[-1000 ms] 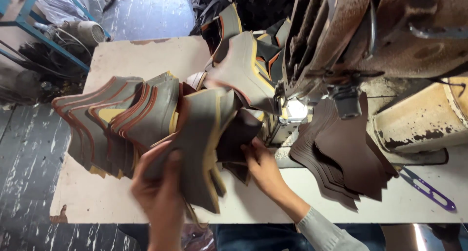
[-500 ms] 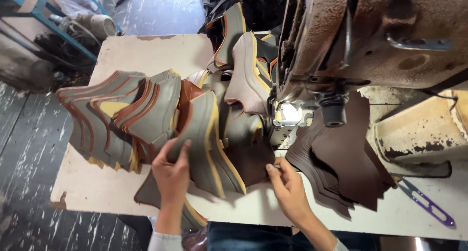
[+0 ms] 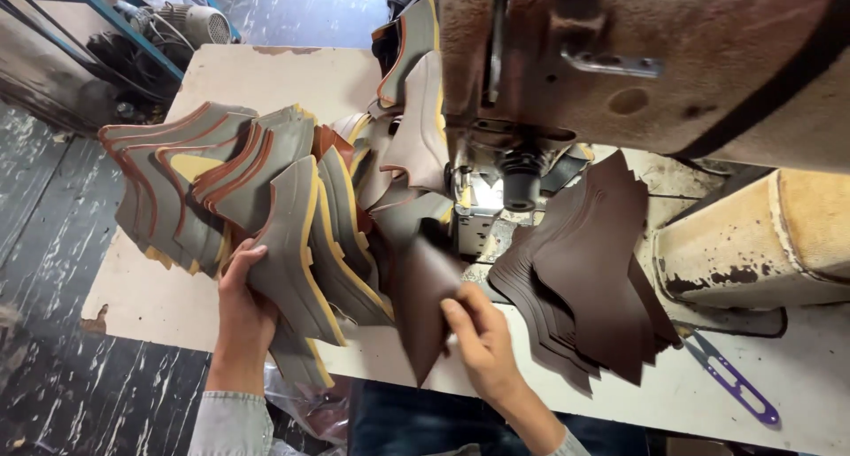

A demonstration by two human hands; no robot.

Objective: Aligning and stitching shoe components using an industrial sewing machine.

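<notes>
My left hand [image 3: 241, 307] grips the lower edge of a fanned bundle of grey leather pieces [image 3: 301, 235] with yellow and orange edging, which drapes over the table's left half. My right hand [image 3: 478, 336] pinches a dark brown leather piece [image 3: 423, 301] hanging over the front edge, just below the lit needle area [image 3: 482, 199] of an old brown sewing machine [image 3: 637, 57]. A stack of dark brown cut pieces [image 3: 589, 270] lies fanned to the right of that hand.
The cream table [image 3: 142, 288] has a chipped front-left corner. Purple thread snips [image 3: 735, 385] lie near the front right edge. A worn cream-coloured machine part [image 3: 761, 243] sits at the right. A motor [image 3: 190, 22] and a blue frame stand on the dark floor beyond.
The view has moved closer to the machine. My left hand slid down to the bundle's lower edge, and my right hand now pinches a brown piece nearer the needle.
</notes>
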